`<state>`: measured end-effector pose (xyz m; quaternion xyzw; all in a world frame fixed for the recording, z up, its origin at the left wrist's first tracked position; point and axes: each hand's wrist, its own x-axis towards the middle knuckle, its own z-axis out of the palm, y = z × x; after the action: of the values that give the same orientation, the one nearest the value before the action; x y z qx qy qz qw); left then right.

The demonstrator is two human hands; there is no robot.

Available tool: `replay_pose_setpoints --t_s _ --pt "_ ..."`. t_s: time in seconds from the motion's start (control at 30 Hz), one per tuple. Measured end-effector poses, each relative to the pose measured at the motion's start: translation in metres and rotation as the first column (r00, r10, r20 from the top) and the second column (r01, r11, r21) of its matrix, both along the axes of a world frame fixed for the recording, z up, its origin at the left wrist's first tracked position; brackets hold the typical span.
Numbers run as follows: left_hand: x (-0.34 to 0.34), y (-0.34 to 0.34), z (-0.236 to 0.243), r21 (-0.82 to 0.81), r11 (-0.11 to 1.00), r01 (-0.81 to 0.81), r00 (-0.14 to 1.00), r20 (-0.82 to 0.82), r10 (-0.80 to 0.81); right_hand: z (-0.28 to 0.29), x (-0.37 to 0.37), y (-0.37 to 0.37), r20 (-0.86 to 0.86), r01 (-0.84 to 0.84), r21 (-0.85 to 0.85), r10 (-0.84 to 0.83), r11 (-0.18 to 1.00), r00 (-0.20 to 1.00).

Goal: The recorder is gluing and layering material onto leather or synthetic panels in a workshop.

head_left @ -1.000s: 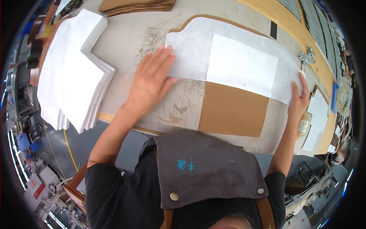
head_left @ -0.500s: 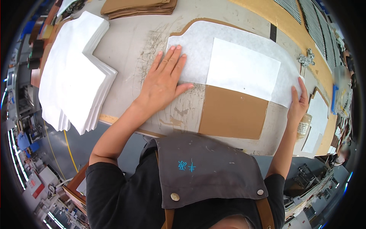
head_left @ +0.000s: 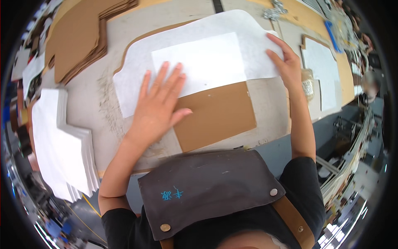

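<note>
A large white shaped sheet (head_left: 257,50), with a smaller bright white rectangle (head_left: 207,58) on it, lies over brown board whose edge peeks out along the top left. A brown rectangular piece (head_left: 217,114) shows below it. My left hand (head_left: 157,103) is spread open, fingertips on the white rectangle’s lower left and thumb over the brown piece. My right hand (head_left: 288,64) holds the sheet’s right edge, thumb and index visible there, the other fingers partly hidden.
Stacks of white sheets (head_left: 58,149) and brown shaped pieces (head_left: 72,37) sit on the worktable (head_left: 107,153) at left. At right are white pieces (head_left: 327,79) on brown board, a jar (head_left: 307,87) and a blue strip (head_left: 331,35). A small metal object (head_left: 273,10) lies at the back.
The view has turned, shifting the table’s contents. My left hand has moved from the sheet’s left end onto the white rectangle; my right hand stays at the right edge.
</note>
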<state>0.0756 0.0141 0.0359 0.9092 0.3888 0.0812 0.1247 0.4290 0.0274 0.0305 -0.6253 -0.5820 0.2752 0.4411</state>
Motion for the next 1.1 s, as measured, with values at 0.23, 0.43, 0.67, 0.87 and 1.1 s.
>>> replay_pose_setpoints --t_s 0.23,0.43,0.67,0.87,1.1 --pt "0.072 0.005 -0.015 0.033 0.938 0.344 0.937 0.056 -0.346 0.016 0.008 -0.001 0.223 -0.166 -0.122 0.190 0.979 0.956" --pt "0.087 0.009 -0.022 0.022 0.923 0.384 0.923 -0.007 -0.384 0.005 0.015 0.001 0.329 -0.193 -0.130 0.226 0.973 0.917" --pt "0.089 0.009 -0.019 0.012 0.917 0.399 0.916 -0.037 -0.399 -0.002 0.018 0.002 0.425 -0.238 -0.097 0.257 0.966 0.868" --pt "0.090 0.007 -0.022 0.067 0.917 0.394 0.919 -0.029 -0.393 -0.010 0.019 0.003 0.452 -0.272 -0.057 0.268 0.961 0.851" --pt "0.091 0.008 -0.023 0.096 0.913 0.395 0.918 -0.020 -0.395 -0.002 0.023 -0.002 0.461 -0.220 -0.127 0.253 0.967 0.851"
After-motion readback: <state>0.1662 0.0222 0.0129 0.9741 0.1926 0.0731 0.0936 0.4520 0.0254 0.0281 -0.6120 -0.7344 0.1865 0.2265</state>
